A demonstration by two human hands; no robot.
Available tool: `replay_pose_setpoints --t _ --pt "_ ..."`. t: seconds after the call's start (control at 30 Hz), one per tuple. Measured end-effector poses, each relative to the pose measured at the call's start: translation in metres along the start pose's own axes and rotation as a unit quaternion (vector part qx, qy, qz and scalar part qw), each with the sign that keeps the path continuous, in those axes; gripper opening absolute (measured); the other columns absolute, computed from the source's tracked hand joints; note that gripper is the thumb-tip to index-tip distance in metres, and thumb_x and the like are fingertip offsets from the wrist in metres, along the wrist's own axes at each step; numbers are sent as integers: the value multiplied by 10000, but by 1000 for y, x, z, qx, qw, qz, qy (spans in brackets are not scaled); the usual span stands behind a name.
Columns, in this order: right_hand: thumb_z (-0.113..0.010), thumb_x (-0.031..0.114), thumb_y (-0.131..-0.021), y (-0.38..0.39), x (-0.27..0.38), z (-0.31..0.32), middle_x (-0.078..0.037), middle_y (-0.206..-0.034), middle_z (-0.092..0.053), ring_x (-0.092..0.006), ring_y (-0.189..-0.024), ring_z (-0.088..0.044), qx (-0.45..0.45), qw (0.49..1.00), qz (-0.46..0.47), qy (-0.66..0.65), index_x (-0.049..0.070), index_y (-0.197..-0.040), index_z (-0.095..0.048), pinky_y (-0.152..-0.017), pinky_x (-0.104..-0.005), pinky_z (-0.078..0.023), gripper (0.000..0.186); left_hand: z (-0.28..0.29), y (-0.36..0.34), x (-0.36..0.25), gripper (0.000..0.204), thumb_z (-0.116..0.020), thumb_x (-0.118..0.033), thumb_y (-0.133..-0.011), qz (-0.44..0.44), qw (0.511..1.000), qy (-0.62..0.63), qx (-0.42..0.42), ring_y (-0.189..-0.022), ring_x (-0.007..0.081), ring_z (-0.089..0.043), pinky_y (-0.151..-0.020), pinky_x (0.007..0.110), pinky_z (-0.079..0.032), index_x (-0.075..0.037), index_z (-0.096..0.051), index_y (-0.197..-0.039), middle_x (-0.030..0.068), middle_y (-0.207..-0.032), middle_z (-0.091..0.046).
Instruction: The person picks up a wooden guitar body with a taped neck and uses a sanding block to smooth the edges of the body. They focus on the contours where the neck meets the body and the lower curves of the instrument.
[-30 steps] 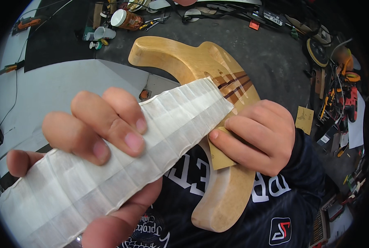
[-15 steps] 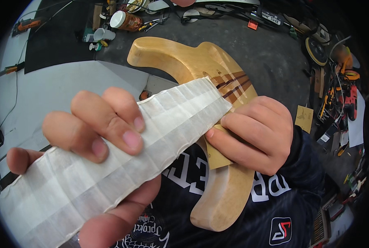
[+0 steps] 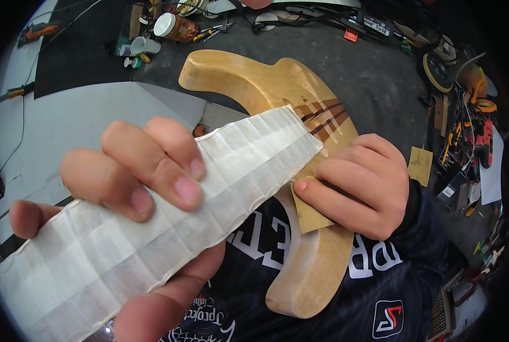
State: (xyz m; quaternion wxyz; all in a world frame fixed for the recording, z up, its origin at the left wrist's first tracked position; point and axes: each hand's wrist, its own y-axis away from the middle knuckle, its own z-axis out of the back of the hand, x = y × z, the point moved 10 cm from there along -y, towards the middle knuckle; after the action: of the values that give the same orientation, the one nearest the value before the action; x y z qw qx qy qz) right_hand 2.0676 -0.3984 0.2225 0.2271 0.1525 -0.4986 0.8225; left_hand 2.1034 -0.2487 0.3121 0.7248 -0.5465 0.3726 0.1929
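Note:
A bare wooden electric guitar body with two rounded horns and dark stripes at its middle lies against my dark shirt. Its neck, wrapped along the fretboard side in pale masking tape, runs toward the lower left. My left hand is closed around this neck, fingers over the tape and thumb underneath. Close to where neck meets body, my right hand pinches a folded piece of tan sandpaper and presses it to the body's edge. The fingers hide part of the sandpaper.
Another tan sandpaper piece lies on the dark workbench at right. Beyond it are cluttered hand tools, a red tool and a round sanding pad. A lidded jar and a white cup stand at the far left.
My right hand and the sandpaper have shifted slightly to the right along the guitar. The guitar has moved a little to the right as well, with my left hand still around its neck.

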Motion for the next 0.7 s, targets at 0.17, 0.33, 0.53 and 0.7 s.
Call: replay_pose_setpoints --t 0.17,0.33,0.53,0.7 --pt "-702 122 -641 -2 -1 -2 -84 -858 -611 -185 -623 -564 -21 1000 12 18 28 -1001 -699 -598 -317 -423 372 2 1 2 797 -668 -606 -817 -3 1000 7 1 -834 174 -527 -759 341 -397 -143 -318 -1364 48 -942 -437" --pt "-700 131 -643 -1 1 -1 -83 -861 -616 -183 -626 -560 6 1000 -4 10 31 -999 -699 -613 -324 -429 370 10 0 -3 792 -667 -604 -819 50 997 -37 50 -838 175 -526 -762 341 -395 -144 -320 -1362 49 -946 -439" --pt "-696 133 -643 -6 0 -3 -80 -861 -614 -178 -620 -551 -10 1000 -5 22 39 -999 -700 -617 -327 -428 369 2 1 1 798 -675 -594 -816 -5 1000 6 4 -836 176 -527 -760 343 -396 -146 -314 -1369 50 -947 -440" --pt "-696 134 -644 -1 1 -2 -81 -871 -614 -181 -633 -556 21 999 -24 10 43 -1003 -699 -628 -332 -428 371 9 2 -5 800 -668 -601 -818 49 997 -35 45 -838 176 -525 -763 342 -392 -141 -315 -1368 49 -944 -436"
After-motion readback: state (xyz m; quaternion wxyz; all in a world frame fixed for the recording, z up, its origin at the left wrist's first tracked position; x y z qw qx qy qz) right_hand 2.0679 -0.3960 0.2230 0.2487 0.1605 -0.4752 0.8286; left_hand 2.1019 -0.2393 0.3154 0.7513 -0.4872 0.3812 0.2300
